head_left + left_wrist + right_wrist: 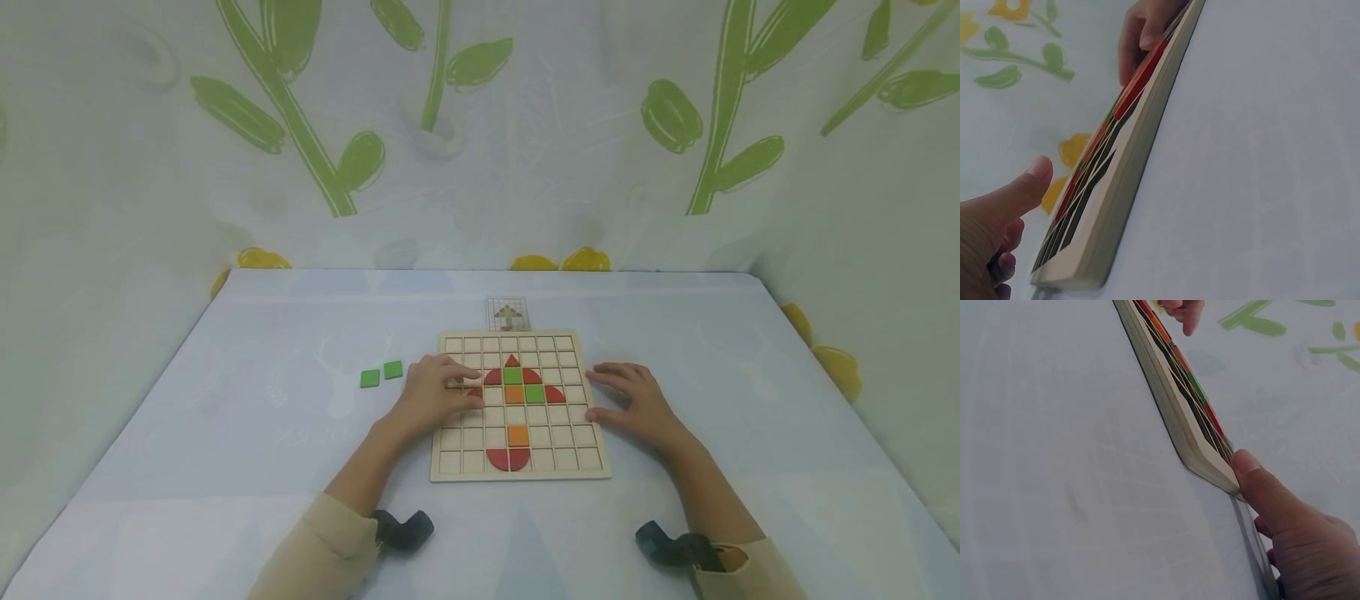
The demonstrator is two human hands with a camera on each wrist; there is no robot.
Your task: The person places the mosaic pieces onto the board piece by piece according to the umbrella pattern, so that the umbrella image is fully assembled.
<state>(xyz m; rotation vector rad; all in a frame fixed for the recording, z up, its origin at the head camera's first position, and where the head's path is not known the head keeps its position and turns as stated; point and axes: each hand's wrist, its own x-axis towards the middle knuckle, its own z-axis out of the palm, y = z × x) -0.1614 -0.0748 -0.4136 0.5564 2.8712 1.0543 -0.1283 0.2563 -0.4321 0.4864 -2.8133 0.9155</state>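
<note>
A wooden grid board (566,435) lies on the table with red, green and orange pieces in its cells. My left hand (431,387) is over the board's left side, thumb and fingers apart around a red curved piece (475,392), which it partly hides. My right hand (637,404) rests by the board's right edge, its fingertips at the rim and its thumb (1257,472) at the near corner in the right wrist view. A red triangle (512,361) tops the pattern, above a green square (512,376) and an orange square (513,394). Lower down, another orange square (518,435) sits above red quarter-rounds (508,459).
Two loose green squares (370,378) lie on the table left of the board. Beyond its far edge is a small pattern card (507,314) with a printed grid and a coloured figure. A white cloth with painted plants hangs behind the table (225,467).
</note>
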